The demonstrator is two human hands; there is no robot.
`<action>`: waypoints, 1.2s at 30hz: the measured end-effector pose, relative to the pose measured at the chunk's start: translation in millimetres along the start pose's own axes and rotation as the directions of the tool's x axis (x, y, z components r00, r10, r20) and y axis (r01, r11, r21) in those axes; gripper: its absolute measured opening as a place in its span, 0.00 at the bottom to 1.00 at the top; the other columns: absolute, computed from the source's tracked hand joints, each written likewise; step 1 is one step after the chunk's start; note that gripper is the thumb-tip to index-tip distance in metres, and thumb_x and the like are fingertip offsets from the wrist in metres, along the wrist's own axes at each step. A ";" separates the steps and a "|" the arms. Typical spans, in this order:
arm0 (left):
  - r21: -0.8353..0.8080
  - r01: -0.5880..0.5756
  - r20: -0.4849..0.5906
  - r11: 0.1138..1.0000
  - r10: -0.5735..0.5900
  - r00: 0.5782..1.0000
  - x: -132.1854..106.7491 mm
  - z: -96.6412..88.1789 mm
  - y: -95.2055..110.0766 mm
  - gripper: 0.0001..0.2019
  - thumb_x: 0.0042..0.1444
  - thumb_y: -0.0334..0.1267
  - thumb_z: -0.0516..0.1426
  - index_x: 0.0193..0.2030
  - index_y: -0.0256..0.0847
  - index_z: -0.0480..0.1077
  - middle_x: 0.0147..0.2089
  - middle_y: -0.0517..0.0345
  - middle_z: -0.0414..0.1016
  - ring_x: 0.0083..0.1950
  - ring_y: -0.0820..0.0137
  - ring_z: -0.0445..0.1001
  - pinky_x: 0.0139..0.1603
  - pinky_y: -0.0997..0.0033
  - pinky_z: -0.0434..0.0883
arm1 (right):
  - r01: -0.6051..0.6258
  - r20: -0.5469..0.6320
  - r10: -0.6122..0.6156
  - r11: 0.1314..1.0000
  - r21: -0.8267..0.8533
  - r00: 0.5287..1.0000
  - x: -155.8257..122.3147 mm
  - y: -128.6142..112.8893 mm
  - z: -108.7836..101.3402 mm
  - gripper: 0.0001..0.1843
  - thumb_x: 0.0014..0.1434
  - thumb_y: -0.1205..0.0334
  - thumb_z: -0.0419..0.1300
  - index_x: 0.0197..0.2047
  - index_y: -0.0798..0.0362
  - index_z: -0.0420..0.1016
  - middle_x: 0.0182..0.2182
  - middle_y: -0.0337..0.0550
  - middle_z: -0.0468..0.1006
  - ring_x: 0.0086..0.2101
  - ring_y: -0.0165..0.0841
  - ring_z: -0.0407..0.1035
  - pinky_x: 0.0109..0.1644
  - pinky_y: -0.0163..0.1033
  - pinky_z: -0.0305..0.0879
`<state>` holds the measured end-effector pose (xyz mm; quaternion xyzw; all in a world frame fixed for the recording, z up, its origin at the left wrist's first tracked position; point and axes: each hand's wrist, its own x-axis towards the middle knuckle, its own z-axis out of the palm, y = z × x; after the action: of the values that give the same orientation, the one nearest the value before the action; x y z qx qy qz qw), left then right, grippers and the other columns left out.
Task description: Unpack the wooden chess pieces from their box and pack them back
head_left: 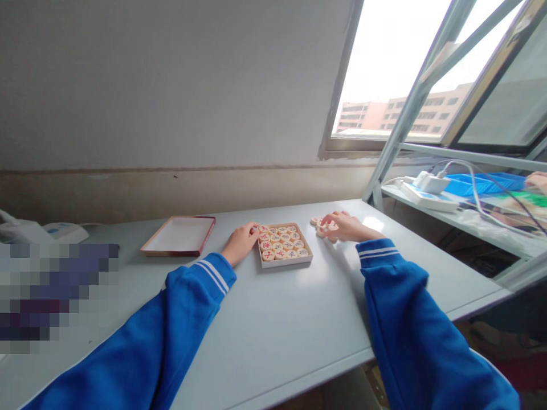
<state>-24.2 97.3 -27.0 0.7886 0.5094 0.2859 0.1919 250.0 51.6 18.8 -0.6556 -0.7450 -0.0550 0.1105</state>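
Note:
A shallow open box (287, 262) in the middle of the table holds rows of round wooden xiangqi pieces (278, 246) with red and dark characters. My left hand (241, 244) is at the left side of this box, its fingers closed on the rim. Right of the box, a small group of loose xiangqi pieces (316, 221) lies on the tabletop. Over that group is my right hand (345, 225), palm down, with bent fingers closed around a piece. The hand partly covers the pieces beneath it.
The box lid (177, 236), white inside with a dark red side, lies to the left. A power strip (64, 232) sits at the far left. On the right, a metal-framed shelf (453, 213) holds chargers, cables and a blue tray (487, 182). Wall and window are behind.

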 end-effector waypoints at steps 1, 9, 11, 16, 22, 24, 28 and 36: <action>0.004 0.000 0.000 1.000 0.000 1.000 0.2 0.1 -0.1 0.14 0.54 0.35 0.47 0.44 0.37 0.69 0.38 0.55 0.75 0.40 0.69 0.72 0.42 0.75 0.65 | -0.040 0.017 0.040 0.999 -0.002 0.999 -0.6 1.3 -0.4 0.11 0.46 0.52 0.59 0.32 0.48 0.74 0.29 0.43 0.73 0.35 0.37 0.65 0.37 0.41 0.61; 0.038 0.006 -0.001 0.999 -0.006 1.000 0.1 -0.2 1.1 0.14 0.55 0.35 0.47 0.44 0.38 0.69 0.38 0.55 0.75 0.39 0.70 0.72 0.42 0.75 0.65 | 0.313 0.133 -0.391 0.865 0.392 0.911 -1.6 -46.5 -6.2 0.18 0.52 0.55 0.56 0.46 0.46 0.70 0.40 0.42 0.71 0.40 0.34 0.65 0.46 0.41 0.61; 0.032 0.005 -0.004 0.999 -0.005 1.000 0.2 -0.2 1.1 0.13 0.55 0.35 0.47 0.43 0.38 0.69 0.38 0.55 0.75 0.39 0.70 0.72 0.42 0.75 0.66 | 0.380 0.138 -0.489 0.800 0.465 0.861 -2.9 -62.4 -1.6 0.15 0.52 0.56 0.57 0.44 0.48 0.72 0.41 0.41 0.71 0.41 0.33 0.64 0.47 0.40 0.61; 0.016 0.006 -0.003 1.000 -0.006 1.000 0.1 -0.3 1.5 0.14 0.55 0.34 0.47 0.43 0.38 0.70 0.38 0.54 0.75 0.39 0.70 0.72 0.41 0.75 0.66 | 0.368 0.086 -0.475 0.772 0.517 0.876 -5.8 -76.4 5.7 0.14 0.51 0.58 0.58 0.40 0.52 0.73 0.41 0.44 0.70 0.43 0.34 0.64 0.47 0.38 0.61; 0.030 -0.004 0.003 1.000 0.004 1.000 1.0 0.1 0.2 0.14 0.55 0.34 0.47 0.44 0.37 0.69 0.42 0.53 0.75 0.42 0.68 0.71 0.44 0.74 0.65 | 0.422 0.071 -0.544 0.720 0.551 0.836 -6.7 -78.5 6.1 0.15 0.53 0.55 0.56 0.43 0.50 0.73 0.42 0.44 0.70 0.48 0.35 0.60 0.52 0.41 0.56; 0.033 -0.006 0.002 0.999 0.006 1.000 1.1 0.1 -0.4 0.14 0.54 0.34 0.47 0.45 0.37 0.69 0.43 0.53 0.74 0.43 0.68 0.71 0.45 0.73 0.65 | 0.419 0.055 -0.529 0.727 0.544 0.847 -6.1 -82.0 7.9 0.13 0.53 0.54 0.57 0.39 0.51 0.74 0.39 0.44 0.70 0.46 0.35 0.61 0.50 0.41 0.58; 0.019 -0.004 0.002 1.000 0.004 1.000 0.2 -0.6 0.4 0.14 0.55 0.34 0.47 0.44 0.37 0.69 0.43 0.52 0.74 0.43 0.68 0.71 0.44 0.74 0.65 | 0.384 0.026 -0.461 0.767 0.514 0.887 -4.5 -75.5 3.8 0.14 0.51 0.52 0.58 0.37 0.52 0.74 0.37 0.43 0.70 0.42 0.34 0.62 0.48 0.41 0.59; -0.009 -0.002 0.007 1.000 0.003 1.000 0.1 0.0 0.1 0.14 0.54 0.33 0.47 0.43 0.36 0.69 0.39 0.53 0.75 0.39 0.69 0.71 0.42 0.73 0.65 | 0.141 0.161 -0.177 0.966 0.215 0.971 -8.0 -12.5 -12.9 0.10 0.47 0.54 0.59 0.32 0.48 0.75 0.35 0.42 0.72 0.41 0.38 0.63 0.44 0.41 0.59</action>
<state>-24.1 97.3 -26.9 0.7894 0.5065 0.2856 0.1967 239.7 39.3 30.2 -0.5811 -0.8040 0.0712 0.1043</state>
